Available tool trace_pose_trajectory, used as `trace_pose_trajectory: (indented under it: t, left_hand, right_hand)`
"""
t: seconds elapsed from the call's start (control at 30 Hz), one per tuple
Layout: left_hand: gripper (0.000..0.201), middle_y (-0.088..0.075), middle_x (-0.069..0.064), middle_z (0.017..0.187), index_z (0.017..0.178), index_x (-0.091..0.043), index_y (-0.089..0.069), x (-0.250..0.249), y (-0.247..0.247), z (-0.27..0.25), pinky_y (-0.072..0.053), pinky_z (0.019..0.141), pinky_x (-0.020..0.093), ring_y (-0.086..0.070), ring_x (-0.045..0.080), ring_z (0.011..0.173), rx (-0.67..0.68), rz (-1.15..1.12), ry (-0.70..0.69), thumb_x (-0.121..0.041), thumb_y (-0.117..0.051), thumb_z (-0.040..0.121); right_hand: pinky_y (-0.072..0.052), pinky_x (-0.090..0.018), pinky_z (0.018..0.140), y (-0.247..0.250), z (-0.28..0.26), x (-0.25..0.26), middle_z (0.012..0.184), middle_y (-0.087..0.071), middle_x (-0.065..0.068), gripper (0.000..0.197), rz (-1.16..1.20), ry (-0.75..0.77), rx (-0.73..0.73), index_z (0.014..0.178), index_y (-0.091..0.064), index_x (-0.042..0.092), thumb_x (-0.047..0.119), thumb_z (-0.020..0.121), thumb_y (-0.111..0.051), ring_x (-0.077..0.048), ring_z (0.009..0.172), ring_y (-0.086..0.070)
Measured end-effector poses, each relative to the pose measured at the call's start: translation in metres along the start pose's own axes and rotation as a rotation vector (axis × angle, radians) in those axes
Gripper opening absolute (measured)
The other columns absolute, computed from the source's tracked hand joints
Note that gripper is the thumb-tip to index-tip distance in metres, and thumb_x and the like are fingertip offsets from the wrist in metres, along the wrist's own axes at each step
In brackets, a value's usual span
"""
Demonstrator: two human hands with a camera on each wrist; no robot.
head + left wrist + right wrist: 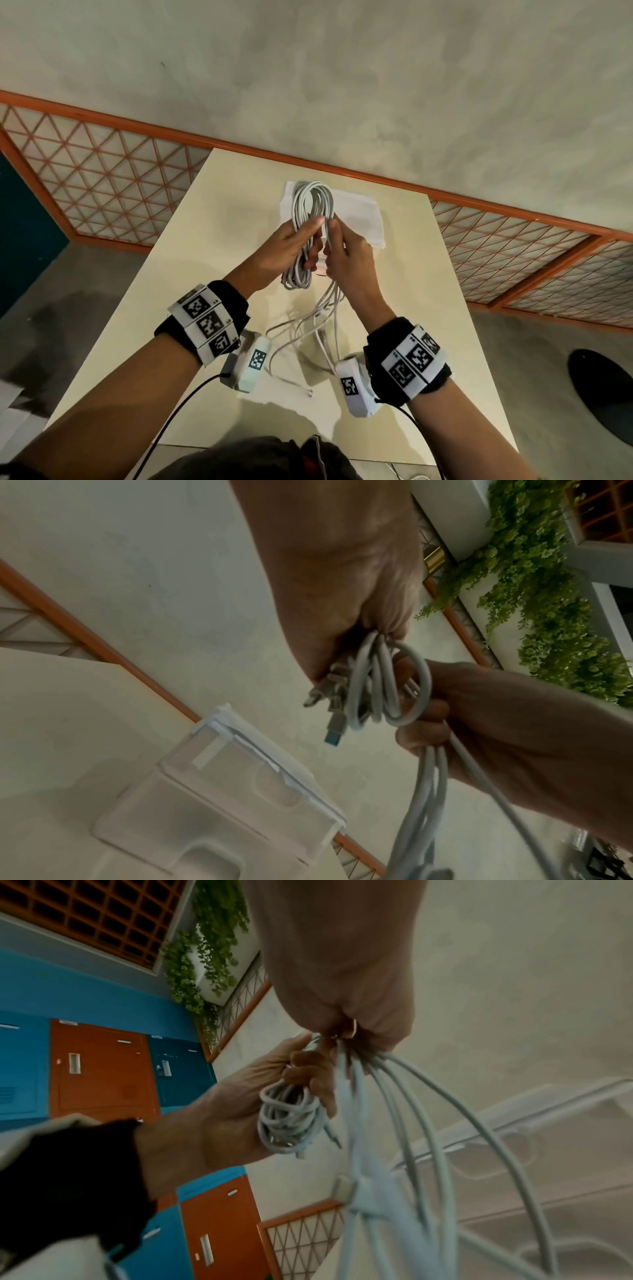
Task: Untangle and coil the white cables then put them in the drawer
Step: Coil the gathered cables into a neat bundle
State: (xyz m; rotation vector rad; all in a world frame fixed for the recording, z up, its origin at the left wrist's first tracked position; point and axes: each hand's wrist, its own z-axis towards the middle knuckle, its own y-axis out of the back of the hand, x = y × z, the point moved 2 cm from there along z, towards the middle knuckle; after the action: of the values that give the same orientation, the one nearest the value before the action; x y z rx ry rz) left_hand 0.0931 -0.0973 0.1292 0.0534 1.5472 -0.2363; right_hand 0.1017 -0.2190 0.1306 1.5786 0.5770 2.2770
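Observation:
A coil of white cables (310,205) is held upright above the beige table (428,274). My left hand (313,240) grips the coil round its middle, thumb across the front. My right hand (330,240) pinches loose white strands (325,308) right beside the coil; they hang down to a tangle on the table. In the left wrist view the coil's end (383,685) shows a blue-tipped plug (334,729). A white translucent drawer box (363,216) stands on the table behind the hands, also seen in the left wrist view as the drawer box (240,791).
The table is narrow, with grey floor on both sides and beyond its far edge. An orange-framed lattice railing (102,178) runs behind it. A black round object (603,387) lies on the floor at the right. Blue and orange lockers (99,1069) show in the right wrist view.

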Motion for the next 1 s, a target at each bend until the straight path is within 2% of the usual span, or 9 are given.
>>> trace_pose_trajectory:
  t: [0.07, 0.13, 0.33, 0.43, 0.6, 0.7, 0.77, 0.87, 1.0]
  left_hand:
    - [0.038, -0.049, 0.009, 0.059, 0.073, -0.011, -0.054, 0.001, -0.001, 0.001, -0.046, 0.052, 0.029, -0.048, 0.017, 0.045, -0.016, 0.026, -0.040, -0.033, -0.039, 0.101]
    - [0.037, -0.052, 0.011, 0.061, 0.077, -0.013, -0.057, 0.004, 0.000, 0.001, -0.046, 0.051, 0.028, -0.050, 0.019, 0.046, -0.035, 0.034, -0.034, -0.036, -0.040, 0.100]
    - [0.038, -0.056, 0.016, 0.058, 0.076, -0.019, -0.064, 0.005, -0.001, 0.003, -0.048, 0.051, 0.026, -0.056, 0.021, 0.046, -0.063, 0.023, -0.012, -0.043, -0.044, 0.096]
    - [0.044, -0.056, 0.019, 0.060, 0.076, -0.014, -0.066, 0.004, -0.002, 0.003, -0.047, 0.053, 0.027, -0.055, 0.021, 0.046, -0.038, -0.001, -0.008, -0.046, -0.043, 0.095]
    - [0.045, -0.061, 0.008, 0.072, 0.082, -0.018, -0.068, 0.007, -0.001, -0.002, -0.043, 0.051, 0.024, -0.047, 0.016, 0.047, 0.045, 0.007, 0.036, -0.049, -0.040, 0.096]
    - [0.043, -0.055, 0.005, 0.072, 0.086, -0.015, -0.064, 0.006, -0.002, -0.006, -0.040, 0.046, 0.021, -0.041, 0.012, 0.043, 0.121, -0.025, 0.067, -0.051, -0.042, 0.092]
    - [0.044, -0.055, 0.002, 0.069, 0.087, -0.010, -0.060, 0.004, -0.007, -0.010, -0.039, 0.046, 0.020, -0.040, 0.011, 0.042, 0.196, 0.017, 0.094, -0.050, -0.042, 0.091]
    - [0.044, -0.057, -0.002, 0.066, 0.086, -0.010, -0.060, 0.000, -0.019, -0.014, -0.040, 0.050, 0.023, -0.040, 0.012, 0.043, 0.301, 0.113, 0.148, -0.051, -0.046, 0.088]
    - [0.038, -0.057, -0.003, 0.064, 0.091, -0.005, -0.055, -0.005, -0.026, -0.015, -0.040, 0.046, 0.020, -0.039, 0.011, 0.040, 0.368, 0.118, 0.157, -0.041, -0.045, 0.094]
  right_hand:
    - [-0.045, -0.033, 0.053, 0.000, 0.002, 0.000, 0.067, -0.058, -0.015, 0.031, 0.014, -0.032, 0.026, 0.083, -0.056, 0.019, 0.033, 0.102, -0.036, -0.024, 0.051, -0.055]
    - [-0.048, -0.032, 0.049, 0.002, 0.003, 0.002, 0.076, -0.057, -0.026, 0.034, 0.032, -0.067, 0.059, 0.082, -0.058, 0.015, 0.035, 0.101, -0.037, -0.026, 0.049, -0.057]
    - [-0.059, -0.040, 0.057, 0.003, 0.006, 0.005, 0.079, -0.060, -0.037, 0.035, 0.208, -0.122, 0.163, 0.114, -0.064, 0.012, 0.032, 0.102, -0.038, -0.033, 0.056, -0.066]
    - [-0.060, -0.044, 0.065, 0.007, 0.007, 0.008, 0.083, -0.065, -0.030, 0.035, 0.223, -0.128, 0.190, 0.113, -0.064, 0.009, 0.031, 0.102, -0.039, -0.029, 0.061, -0.066]
    - [-0.042, -0.029, 0.073, 0.023, 0.008, 0.009, 0.073, -0.065, -0.018, 0.040, 0.133, -0.034, 0.323, 0.067, -0.063, 0.019, 0.032, 0.100, -0.045, -0.012, 0.071, -0.059]
    - [-0.049, -0.030, 0.083, 0.036, 0.008, 0.011, 0.088, -0.069, -0.008, 0.036, 0.183, -0.159, 0.397, 0.097, -0.069, 0.024, 0.043, 0.099, -0.039, -0.012, 0.084, -0.065]
    - [-0.055, -0.032, 0.085, 0.044, 0.012, 0.016, 0.110, -0.067, -0.006, 0.047, 0.242, -0.174, 0.372, 0.127, -0.057, 0.028, 0.050, 0.100, -0.025, -0.015, 0.096, -0.067]
    - [-0.047, -0.014, 0.092, 0.045, 0.021, 0.026, 0.130, -0.058, 0.009, 0.042, 0.107, -0.013, 0.325, 0.133, -0.052, 0.037, 0.047, 0.100, -0.029, 0.001, 0.114, -0.054]
    - [-0.040, -0.012, 0.072, 0.041, 0.025, 0.025, 0.092, -0.069, 0.003, 0.031, 0.162, 0.041, 0.260, 0.096, -0.072, 0.009, 0.025, 0.099, -0.046, 0.000, 0.077, -0.056]
